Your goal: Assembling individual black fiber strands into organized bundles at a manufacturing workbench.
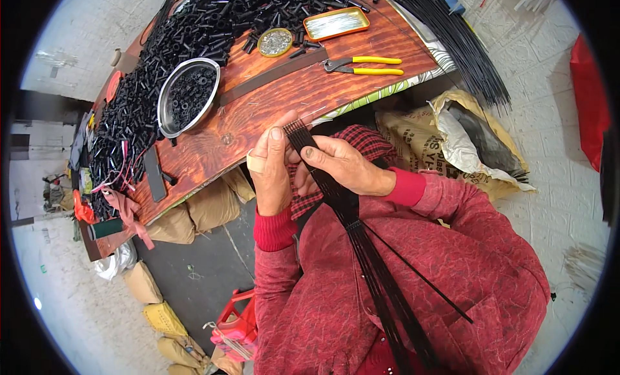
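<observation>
Both hands hold a flat bundle of thin black rods [361, 246] that runs from the table edge down across my red sleeves. My left hand [271, 168], with a tan bandage on one finger, pinches the bundle's top end with thumb and fingers. My right hand [345, 165] grips the same bundle just below, thumb pressed on the rods. The rod tips [298, 128] are fanned side by side near the wooden table's [284, 91] front edge.
On the table: a steel bowl [187, 94] of small black tubes, a large heap of black tubes [194, 26], yellow-handled pliers [365, 65], a tin tray [336, 23], a round lid [276, 42]. A paper sack [452, 142] holding long black rods stands at right; sacks lie under the table.
</observation>
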Motion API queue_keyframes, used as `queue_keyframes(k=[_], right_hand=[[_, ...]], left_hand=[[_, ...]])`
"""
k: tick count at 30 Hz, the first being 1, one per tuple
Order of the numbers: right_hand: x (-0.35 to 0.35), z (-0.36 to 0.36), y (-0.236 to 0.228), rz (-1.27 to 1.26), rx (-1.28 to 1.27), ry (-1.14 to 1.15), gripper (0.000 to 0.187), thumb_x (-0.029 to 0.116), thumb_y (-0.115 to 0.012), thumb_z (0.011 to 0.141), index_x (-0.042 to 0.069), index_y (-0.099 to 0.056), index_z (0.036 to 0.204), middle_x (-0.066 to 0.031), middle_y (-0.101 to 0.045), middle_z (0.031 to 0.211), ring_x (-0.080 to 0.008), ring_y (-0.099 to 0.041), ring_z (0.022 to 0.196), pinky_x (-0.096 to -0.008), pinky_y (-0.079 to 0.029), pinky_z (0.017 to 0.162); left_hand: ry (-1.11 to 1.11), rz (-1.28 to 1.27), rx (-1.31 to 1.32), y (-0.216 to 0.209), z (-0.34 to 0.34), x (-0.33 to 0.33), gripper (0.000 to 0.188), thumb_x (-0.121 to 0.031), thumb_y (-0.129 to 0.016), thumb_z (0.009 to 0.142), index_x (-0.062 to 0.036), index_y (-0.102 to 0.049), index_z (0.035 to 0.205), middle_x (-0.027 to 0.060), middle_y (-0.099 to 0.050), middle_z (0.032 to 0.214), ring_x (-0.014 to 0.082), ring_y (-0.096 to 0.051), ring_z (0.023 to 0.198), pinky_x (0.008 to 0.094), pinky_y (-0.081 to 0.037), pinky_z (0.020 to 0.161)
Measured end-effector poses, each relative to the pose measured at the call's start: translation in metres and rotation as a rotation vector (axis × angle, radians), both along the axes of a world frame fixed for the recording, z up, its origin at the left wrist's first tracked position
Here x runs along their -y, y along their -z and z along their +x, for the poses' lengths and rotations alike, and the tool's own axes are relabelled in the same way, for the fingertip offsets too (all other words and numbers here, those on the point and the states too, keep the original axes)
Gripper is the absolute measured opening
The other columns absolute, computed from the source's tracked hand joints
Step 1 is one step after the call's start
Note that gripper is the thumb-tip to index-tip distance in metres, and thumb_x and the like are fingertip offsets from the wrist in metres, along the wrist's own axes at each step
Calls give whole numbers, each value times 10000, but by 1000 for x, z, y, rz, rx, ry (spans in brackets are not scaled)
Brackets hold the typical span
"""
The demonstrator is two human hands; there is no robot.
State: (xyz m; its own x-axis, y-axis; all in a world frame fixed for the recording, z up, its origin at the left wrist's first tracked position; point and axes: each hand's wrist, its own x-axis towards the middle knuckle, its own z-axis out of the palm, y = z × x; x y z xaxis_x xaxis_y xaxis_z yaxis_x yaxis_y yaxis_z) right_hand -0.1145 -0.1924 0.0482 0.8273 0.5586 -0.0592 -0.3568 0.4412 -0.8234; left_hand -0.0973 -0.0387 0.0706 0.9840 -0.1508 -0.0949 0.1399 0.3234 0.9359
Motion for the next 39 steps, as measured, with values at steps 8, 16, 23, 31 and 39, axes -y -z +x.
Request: queue_keyframes(k=[8, 16, 23, 31, 39], right_hand=[[-4, -3, -5, -74, -55, 56, 316, 290, -449, 1056, 8, -533, 1171, -89, -659, 831, -165, -672, 698, -276, -553, 629], [-5, -1, -10, -80, -83, 76, 294, 229, -434, 1047, 3, -431, 1236, -154, -664, 896, -198, -685, 694, -274, -561, 619], [-5, 2, -7, -40, -66, 93, 404, 363, -490, 1031, -3, -427, 1190, -182, -668, 918, -210, -692, 732, -296, -565, 651], [-4, 8, -6, -109, 1, 76, 492, 402, -478, 1029, -20, -408, 1272, -184, -670, 930, -224, -696, 743, -306, -569, 661], [-4, 9, -9, -126, -8, 59, 449, 374, -463, 1037, -10, -412, 1265, -185, -673, 926, -226, -700, 743, -307, -568, 656]], left_hand=[[-134, 47, 28, 4, -2, -5, 392, -257, -569, 1007, 36, -599, 1265, 105, -688, 1043, 119, -633, 802, 244, -524, 713], [-215, 141, 42, -5, 1, -12, 282, -118, -688, 923, 25, -684, 1166, 36, -686, 919, 92, -596, 803, 226, -484, 748], [-215, 272, 58, -3, 7, -17, 266, -130, -707, 909, 13, -708, 1133, 32, -689, 920, 86, -593, 822, 233, -478, 757], [-165, 224, 26, -3, 12, -23, 283, -133, -718, 897, 17, -702, 1137, 45, -693, 915, 96, -604, 811, 241, -487, 749], [-125, 246, 14, -7, 13, -23, 268, -85, -726, 877, 20, -697, 1122, 67, -701, 914, 107, -631, 795, 244, -511, 741]])
